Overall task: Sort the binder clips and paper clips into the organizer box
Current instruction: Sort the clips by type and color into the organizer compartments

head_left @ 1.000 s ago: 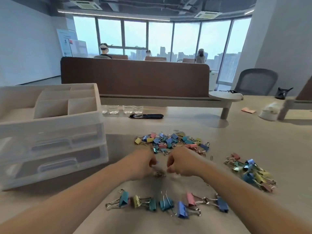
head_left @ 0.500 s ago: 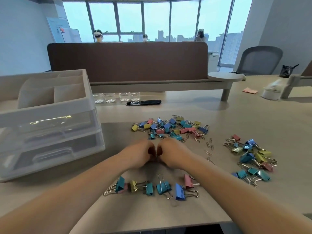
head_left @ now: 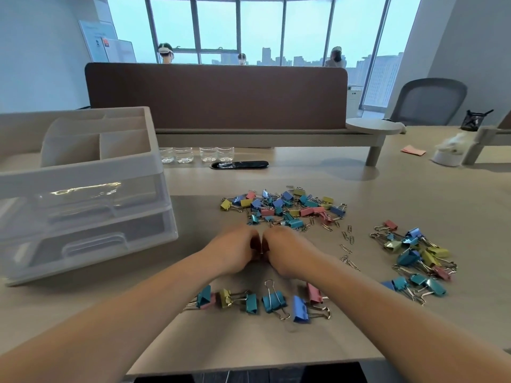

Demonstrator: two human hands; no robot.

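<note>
I am looking across a pale desk [head_left: 387,189] toward a brown divider panel [head_left: 215,95]. Behind it, tall windows [head_left: 260,26] are letting in hazy daylight (city towers beyond), and a grey mesh chair [head_left: 431,100] is sitting at the right.

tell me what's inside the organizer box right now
Nothing shows in the top compartments of the organizer box, though their front walls hide part of the floors. The two drawers below are translucent with glare, so their contents cannot be told.
</note>
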